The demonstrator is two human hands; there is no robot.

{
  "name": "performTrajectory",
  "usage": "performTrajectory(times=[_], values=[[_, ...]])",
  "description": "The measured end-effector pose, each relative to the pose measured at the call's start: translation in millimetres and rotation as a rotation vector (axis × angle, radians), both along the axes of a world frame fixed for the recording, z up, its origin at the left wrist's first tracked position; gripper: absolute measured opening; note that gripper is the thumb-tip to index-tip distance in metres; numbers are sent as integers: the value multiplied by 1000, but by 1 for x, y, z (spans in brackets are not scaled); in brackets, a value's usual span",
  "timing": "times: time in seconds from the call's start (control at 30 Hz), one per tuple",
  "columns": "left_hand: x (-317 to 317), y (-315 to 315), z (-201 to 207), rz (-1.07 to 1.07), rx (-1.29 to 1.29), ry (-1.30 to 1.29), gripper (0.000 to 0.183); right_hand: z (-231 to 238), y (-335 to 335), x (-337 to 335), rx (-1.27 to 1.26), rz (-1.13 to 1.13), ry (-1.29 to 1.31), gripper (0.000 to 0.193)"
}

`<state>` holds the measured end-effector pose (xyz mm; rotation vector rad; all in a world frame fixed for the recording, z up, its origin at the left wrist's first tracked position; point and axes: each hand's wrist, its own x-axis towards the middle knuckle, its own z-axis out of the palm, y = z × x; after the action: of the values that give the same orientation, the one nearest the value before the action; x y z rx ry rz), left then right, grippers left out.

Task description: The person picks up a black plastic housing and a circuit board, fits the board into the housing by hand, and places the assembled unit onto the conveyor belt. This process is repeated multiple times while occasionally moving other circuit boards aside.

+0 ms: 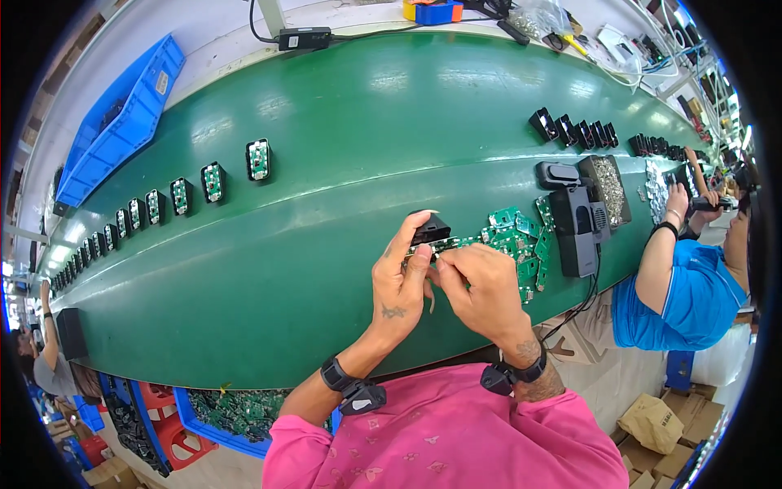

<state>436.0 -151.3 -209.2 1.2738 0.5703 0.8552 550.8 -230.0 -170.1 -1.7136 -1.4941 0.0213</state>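
My left hand (397,289) is closed around a black plastic housing (433,226), held just above the green table near its front edge. A green circuit board (444,244) lies against the housing's near side, with my left thumb close by. Fingers of my right hand (487,285) are pinched together at the board's near edge, touching or almost touching the left fingertips. Whatever sits in that pinch is too small and hidden to name. Just right of my hands, loose green circuit boards (517,239) lie in a pile.
A grey-black device (574,231) with a cable and a tray of small metal parts (604,189) stand right. Black housings with boards (213,182) line the left; other black housings (566,130) stand far right. A blue bin (122,122) sits back left. A blue-shirted person (680,285) works at right.
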Motion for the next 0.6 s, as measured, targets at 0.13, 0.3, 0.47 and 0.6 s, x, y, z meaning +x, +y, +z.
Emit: performTrajectory(times=[0.13, 0.3, 0.47, 0.6], values=[[2, 0, 3, -34, 42, 17, 38, 8, 1, 9, -58, 81, -12, 5], [2, 1, -2, -47, 92, -2, 38, 6, 0, 14, -75, 88, -13, 7], [3, -1, -3, -45, 137, 20, 37, 7, -1, 16, -197, 106, 117, 11], [6, -2, -3, -40, 157, 29, 37, 10, -1, 19, -166, 130, 149, 12]])
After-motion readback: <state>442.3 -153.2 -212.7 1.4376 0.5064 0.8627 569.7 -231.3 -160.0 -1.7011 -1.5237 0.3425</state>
